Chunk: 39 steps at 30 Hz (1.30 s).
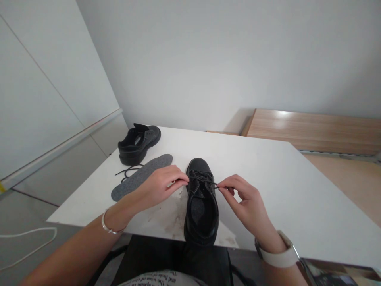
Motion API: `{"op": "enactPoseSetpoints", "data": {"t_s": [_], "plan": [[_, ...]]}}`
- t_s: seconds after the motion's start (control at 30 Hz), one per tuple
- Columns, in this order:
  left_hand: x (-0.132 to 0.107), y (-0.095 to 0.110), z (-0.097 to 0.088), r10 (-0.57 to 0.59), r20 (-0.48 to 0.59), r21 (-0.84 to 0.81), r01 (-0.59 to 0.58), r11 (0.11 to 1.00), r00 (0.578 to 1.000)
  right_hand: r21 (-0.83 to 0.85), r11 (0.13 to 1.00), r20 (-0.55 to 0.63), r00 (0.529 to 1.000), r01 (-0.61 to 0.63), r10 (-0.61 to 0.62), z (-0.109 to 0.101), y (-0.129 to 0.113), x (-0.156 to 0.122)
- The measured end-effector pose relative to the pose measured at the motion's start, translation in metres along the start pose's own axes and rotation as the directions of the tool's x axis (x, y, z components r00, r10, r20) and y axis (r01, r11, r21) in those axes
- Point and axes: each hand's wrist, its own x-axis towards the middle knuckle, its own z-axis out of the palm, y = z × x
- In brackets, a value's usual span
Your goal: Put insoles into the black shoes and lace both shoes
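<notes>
A black shoe (202,234) lies at the table's near edge with its toe pointing away from me and its opening facing up. Thin black shoelace (205,179) runs across its tongue. My left hand (165,182) pinches a lace end at the left of the eyelets. On the other side, my right hand (241,196) pinches the lace between thumb and fingertips, a short length stretching from it to the shoe. A grey felt insole (157,161) lies left of the shoe, partly behind my left hand.
A second black shoe (132,153) with its tongue raised stands at the far left of the white table (253,159). A loose black lace (126,171) lies beside the insole. Beyond the right edge is a wood-grain board (312,129). A white cable (44,229) hangs at lower left.
</notes>
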Motion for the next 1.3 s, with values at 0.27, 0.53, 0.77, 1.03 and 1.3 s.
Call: {"op": "enactPoseSetpoints", "data": {"t_s": [0.27, 0.53, 0.77, 1.03, 1.3], "plan": [[0.004, 0.006, 0.002, 0.129, 0.085, 0.176, -0.143, 0.974, 0.988, -0.166, 0.984, 0.095, 0.994, 0.062, -0.046, 0.004, -0.015, 0.007], [0.006, 0.016, 0.005, 0.131, 0.121, 0.224, -0.155, 0.962, 0.984, -0.297, 0.934, 0.137, 0.977, 0.197, -0.163, 0.009, -0.018, 0.009], [0.006, 0.018, 0.014, 0.178, -0.078, 0.308, -0.146, 0.94, 0.981, -0.443, 0.857, 0.107, 0.965, 0.262, -0.239, 0.013, -0.019, 0.006], [-0.002, 0.037, 0.023, -0.048, -0.007, 0.203, 0.048, 0.978, 0.999, -0.449, 0.88, 0.189, 0.979, 0.157, -0.079, 0.018, -0.03, 0.0], [0.001, 0.043, 0.018, -0.162, 0.025, 0.206, 0.154, 0.966, 0.986, -0.532, 0.832, 0.18, 0.981, 0.161, -0.075, 0.02, -0.03, 0.001]]}}
